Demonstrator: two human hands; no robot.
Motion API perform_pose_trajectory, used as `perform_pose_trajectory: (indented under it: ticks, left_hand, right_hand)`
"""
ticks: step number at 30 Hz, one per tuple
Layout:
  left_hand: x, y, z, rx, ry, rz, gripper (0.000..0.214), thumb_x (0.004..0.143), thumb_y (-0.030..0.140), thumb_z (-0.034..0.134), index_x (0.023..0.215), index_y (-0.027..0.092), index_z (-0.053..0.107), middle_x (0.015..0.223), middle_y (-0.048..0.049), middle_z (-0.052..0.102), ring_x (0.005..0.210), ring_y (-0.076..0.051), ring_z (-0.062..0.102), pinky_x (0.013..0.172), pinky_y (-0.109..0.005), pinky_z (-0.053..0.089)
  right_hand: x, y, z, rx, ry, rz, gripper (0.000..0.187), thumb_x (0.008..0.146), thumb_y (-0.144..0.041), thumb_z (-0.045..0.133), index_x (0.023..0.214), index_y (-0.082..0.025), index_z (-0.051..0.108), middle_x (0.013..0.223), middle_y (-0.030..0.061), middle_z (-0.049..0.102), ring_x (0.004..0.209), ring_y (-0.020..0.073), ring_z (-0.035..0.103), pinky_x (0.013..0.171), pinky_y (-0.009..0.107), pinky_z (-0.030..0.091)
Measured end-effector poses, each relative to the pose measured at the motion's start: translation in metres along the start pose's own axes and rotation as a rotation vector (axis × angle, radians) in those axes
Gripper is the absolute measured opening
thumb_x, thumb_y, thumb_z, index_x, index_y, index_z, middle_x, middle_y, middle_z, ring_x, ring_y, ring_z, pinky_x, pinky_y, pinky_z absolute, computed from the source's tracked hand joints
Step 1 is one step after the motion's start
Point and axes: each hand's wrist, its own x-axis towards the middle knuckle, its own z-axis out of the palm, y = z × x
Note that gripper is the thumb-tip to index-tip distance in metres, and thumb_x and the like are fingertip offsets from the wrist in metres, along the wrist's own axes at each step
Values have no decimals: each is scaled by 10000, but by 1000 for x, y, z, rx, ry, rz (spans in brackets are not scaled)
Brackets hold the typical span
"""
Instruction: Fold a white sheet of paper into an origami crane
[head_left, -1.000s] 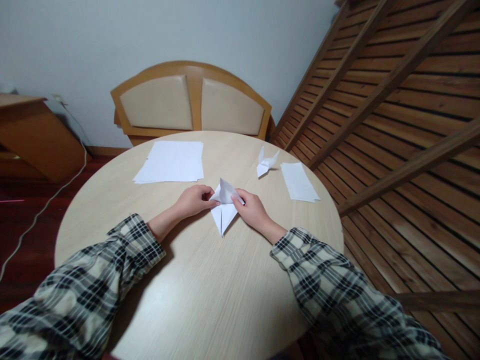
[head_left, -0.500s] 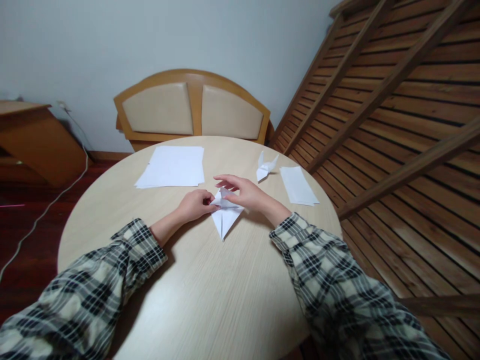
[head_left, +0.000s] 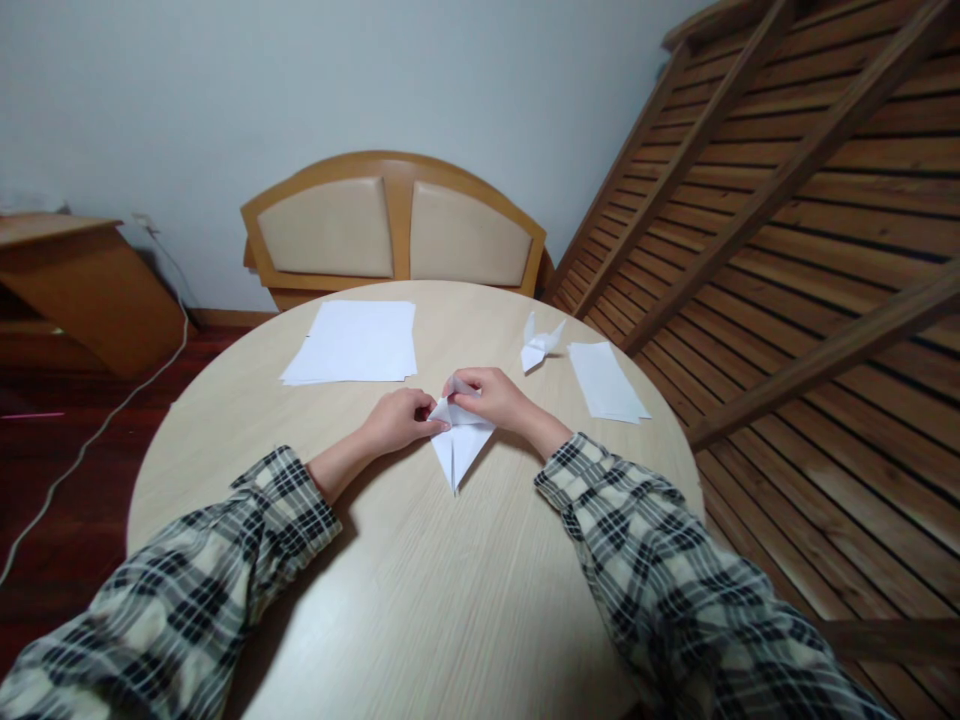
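Note:
A partly folded sheet of white origami paper (head_left: 469,446) lies on the table before me, its long split point toward me. My left hand (head_left: 401,418) pinches its left edge, thumb on top. On the far right part, my right hand (head_left: 491,396) has its fingers closed on a raised flap. The fingertips of both hands are close together, and they hide some of the upper folds. Farther back to the right stands a folded white paper crane (head_left: 538,345), apart from both hands.
A stack of white paper sheets (head_left: 356,342) lies at the back left of the round table (head_left: 420,600). Narrower paper pieces (head_left: 606,380) are at the right. Behind stands a padded wooden headboard (head_left: 403,220); slatted wood panels (head_left: 810,250) rise on the right.
My right hand's fingers have closed from a spread pose onto the raised flap. The left hand keeps its pinch. The whole view has shifted slightly.

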Motion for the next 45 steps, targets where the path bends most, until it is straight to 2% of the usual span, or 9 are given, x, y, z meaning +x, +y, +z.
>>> perform_pose_trajectory:
  ticks: [3, 8, 15, 27, 33, 41, 45]
  left_hand:
    - [0, 1, -1, -2, -7, -2, 299, 800, 441, 681, 678, 187, 582, 690, -4, 568, 638, -165, 486, 608, -297, 291]
    - [1, 1, -1, 7, -3, 14, 305, 796, 420, 684, 652, 187, 550, 668, 8, 542, 622, -154, 459, 603, -297, 279]
    - [1, 2, -3, -5, -14, 21, 316, 801, 417, 685, 649, 188, 529, 650, 12, 527, 620, -151, 451, 605, -294, 280]
    - [1, 3, -2, 15, 14, 19, 299, 788, 381, 706, 632, 192, 535, 632, 10, 531, 612, -154, 445, 600, -299, 287]
    - [1, 1, -2, -17, -20, 33, 268, 810, 388, 675, 672, 189, 561, 650, 3, 566, 622, -154, 462, 603, -295, 300]
    - [2, -2, -1, -41, -29, 40, 256, 813, 409, 671, 714, 184, 600, 699, -12, 602, 648, -159, 484, 619, -298, 317]
    - [2, -2, -1, -3, -24, 30, 281, 809, 419, 679, 686, 187, 578, 684, -11, 579, 643, -162, 474, 612, -300, 313]
  right_hand:
    - [0, 4, 1, 59, 26, 37, 147, 817, -138, 560, 798, -196, 693, 889, 18, 725, 779, 147, 611, 715, 269, 434]
    - [3, 11, 3, 146, 29, 44, 117, 831, -211, 599, 853, -175, 708, 824, 24, 691, 751, 155, 594, 680, 274, 434]
    - [4, 15, 7, 266, 117, -2, 137, 834, -187, 599, 928, -183, 698, 980, 49, 725, 888, 173, 648, 805, 310, 487]
    - [7, 17, 13, 293, 182, 43, 121, 847, -167, 588, 925, -179, 681, 962, 61, 723, 890, 192, 672, 826, 350, 529]
    - [9, 18, 9, 535, 67, 53, 110, 880, -165, 613, 976, -187, 663, 1017, 63, 734, 947, 172, 691, 906, 357, 547]
    - [8, 15, 6, 466, 58, 11, 72, 892, -171, 617, 924, -191, 679, 992, 44, 732, 935, 154, 675, 931, 344, 535]
    - [10, 18, 12, 419, 146, 69, 97, 883, -139, 606, 929, -196, 669, 980, 47, 738, 936, 167, 685, 889, 338, 545]
